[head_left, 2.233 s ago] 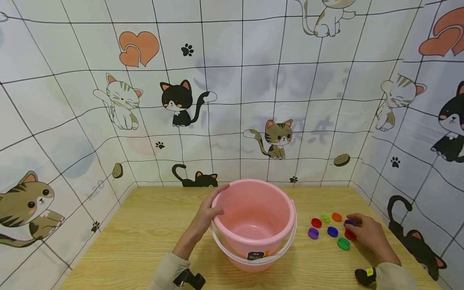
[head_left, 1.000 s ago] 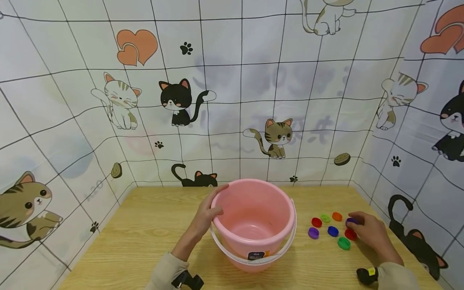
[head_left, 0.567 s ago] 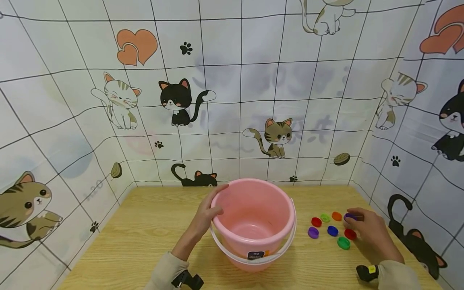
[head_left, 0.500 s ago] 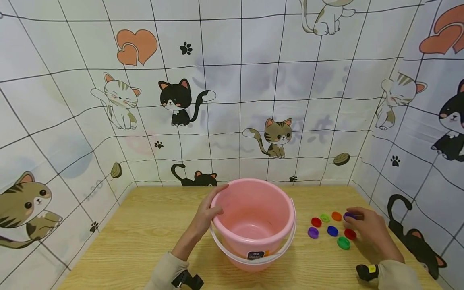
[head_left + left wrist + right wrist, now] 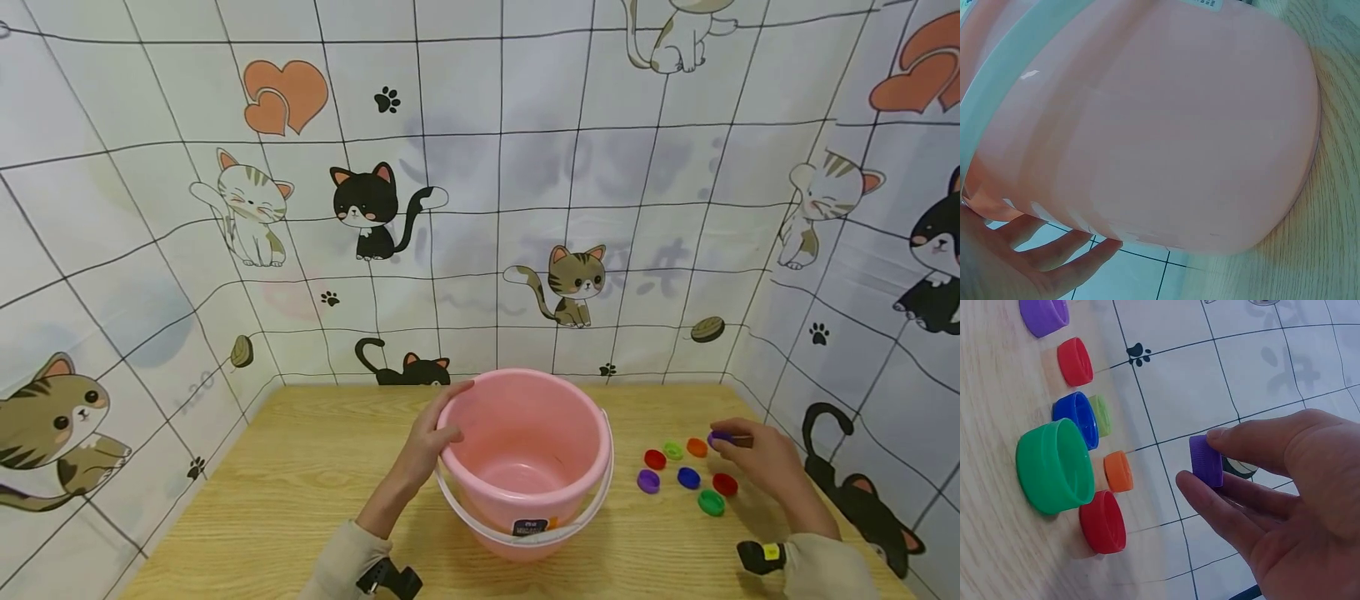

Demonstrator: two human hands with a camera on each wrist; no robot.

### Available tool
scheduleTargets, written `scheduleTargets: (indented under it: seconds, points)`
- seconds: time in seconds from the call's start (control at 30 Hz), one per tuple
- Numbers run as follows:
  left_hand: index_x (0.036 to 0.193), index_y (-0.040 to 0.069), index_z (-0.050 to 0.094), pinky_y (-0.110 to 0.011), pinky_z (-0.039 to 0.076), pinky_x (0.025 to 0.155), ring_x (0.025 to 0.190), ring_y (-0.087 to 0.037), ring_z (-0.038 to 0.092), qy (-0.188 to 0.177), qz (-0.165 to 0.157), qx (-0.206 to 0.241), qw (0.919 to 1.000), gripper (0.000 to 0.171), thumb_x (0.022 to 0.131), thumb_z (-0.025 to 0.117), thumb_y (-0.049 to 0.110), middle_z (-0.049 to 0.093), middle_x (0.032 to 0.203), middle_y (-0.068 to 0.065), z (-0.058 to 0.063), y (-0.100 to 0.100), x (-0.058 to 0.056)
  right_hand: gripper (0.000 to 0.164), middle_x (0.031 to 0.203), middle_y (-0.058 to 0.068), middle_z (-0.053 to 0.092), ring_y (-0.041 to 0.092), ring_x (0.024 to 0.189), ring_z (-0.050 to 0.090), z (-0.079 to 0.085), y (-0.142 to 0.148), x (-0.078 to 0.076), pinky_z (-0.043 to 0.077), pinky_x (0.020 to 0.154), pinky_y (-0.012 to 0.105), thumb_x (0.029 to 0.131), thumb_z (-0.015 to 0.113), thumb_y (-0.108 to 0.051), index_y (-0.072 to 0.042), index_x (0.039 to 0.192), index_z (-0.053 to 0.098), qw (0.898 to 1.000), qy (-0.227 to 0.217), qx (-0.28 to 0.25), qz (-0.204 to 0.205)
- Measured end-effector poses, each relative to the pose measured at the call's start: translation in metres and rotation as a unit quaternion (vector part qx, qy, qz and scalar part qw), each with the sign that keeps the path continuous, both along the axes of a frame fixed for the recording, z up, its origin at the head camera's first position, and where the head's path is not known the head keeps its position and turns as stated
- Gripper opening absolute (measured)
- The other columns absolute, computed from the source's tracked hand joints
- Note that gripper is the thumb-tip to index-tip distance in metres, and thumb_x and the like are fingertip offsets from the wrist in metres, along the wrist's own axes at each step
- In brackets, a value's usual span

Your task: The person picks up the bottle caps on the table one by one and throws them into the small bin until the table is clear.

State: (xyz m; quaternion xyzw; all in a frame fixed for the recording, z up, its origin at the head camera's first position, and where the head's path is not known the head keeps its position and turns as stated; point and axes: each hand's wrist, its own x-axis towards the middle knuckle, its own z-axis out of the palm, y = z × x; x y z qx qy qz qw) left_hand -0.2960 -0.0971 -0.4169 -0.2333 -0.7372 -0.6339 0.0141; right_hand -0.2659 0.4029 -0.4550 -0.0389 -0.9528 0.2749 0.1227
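Observation:
A pink bucket (image 5: 525, 450) with a white handle stands upright on the wooden table. My left hand (image 5: 426, 442) grips its left rim, thumb inside and fingers outside; in the left wrist view the fingers (image 5: 1079, 259) lie along the bucket's outer wall. Between thumb and fingers my right hand (image 5: 765, 458) pinches a purple bottle cap (image 5: 1205, 461), held above the table at the right. Just below and left of it lie loose caps: red (image 5: 724, 485), green (image 5: 711, 502), blue (image 5: 687, 477), orange (image 5: 697, 447), light green (image 5: 672, 451), a second red (image 5: 655, 460) and another purple (image 5: 648, 481).
The wooden table (image 5: 315, 483) runs back to a white cloth wall (image 5: 465, 208) printed with cats and a grid. Side walls of the same cloth close in the left and right. Each wrist wears a small black camera, one being the right camera (image 5: 761, 557).
My right hand has risen slightly and moved back with the purple cap, baring the red cap beside it. The left hand and the bucket stay in place.

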Motion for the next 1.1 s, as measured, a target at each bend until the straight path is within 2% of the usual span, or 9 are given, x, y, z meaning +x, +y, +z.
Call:
scheduleTargets:
  seconds: [0.17, 0.5, 0.77, 1.1]
  points:
    - [0.153, 0.019, 0.050, -0.044, 0.060, 0.083, 0.120, -0.041, 0.059, -0.001, 0.001, 0.001, 1.0000, 0.076, 0.078, 0.054, 0.010, 0.052, 0.151, -0.016, 0.000, 0.000, 0.000, 0.042, 0.115, 0.029, 0.071, 0.046, 0.104, 0.068, 0.006, -0.002, 0.001, 0.059, 0.083, 0.055, 0.095, 0.072, -0.021, 0.006, 0.127, 0.065, 1.000, 0.004, 0.005, 0.006]
    - [0.152, 0.021, 0.050, -0.042, 0.059, 0.086, 0.123, -0.039, 0.058, 0.000, 0.006, 0.000, 1.0000, 0.075, 0.078, 0.054, 0.009, 0.052, 0.152, -0.013, -0.001, 0.001, 0.000, 0.046, 0.117, 0.027, 0.073, 0.047, 0.107, 0.068, 0.015, -0.006, 0.003, 0.053, 0.085, 0.060, 0.095, 0.073, -0.028, 0.004, 0.128, 0.067, 1.000, 0.008, 0.019, 0.022]
    - [0.152, 0.020, 0.050, -0.042, 0.060, 0.085, 0.122, -0.040, 0.058, -0.002, 0.004, 0.004, 1.0000, 0.076, 0.078, 0.054, 0.009, 0.052, 0.152, -0.014, 0.000, 0.001, 0.001, 0.052, 0.123, 0.032, 0.069, 0.053, 0.114, 0.062, 0.022, -0.013, 0.006, 0.051, 0.087, 0.065, 0.096, 0.071, -0.029, 0.006, 0.133, 0.062, 0.999, 0.015, 0.024, 0.021]
    - [0.152, 0.020, 0.051, -0.041, 0.059, 0.087, 0.122, -0.040, 0.058, -0.005, 0.007, 0.002, 1.0000, 0.076, 0.077, 0.053, 0.010, 0.053, 0.151, -0.014, -0.001, 0.001, 0.001, 0.051, 0.122, 0.033, 0.069, 0.054, 0.112, 0.062, 0.032, -0.020, 0.009, 0.056, 0.083, 0.061, 0.095, 0.072, -0.029, 0.007, 0.130, 0.064, 0.999, 0.037, 0.032, 0.020]
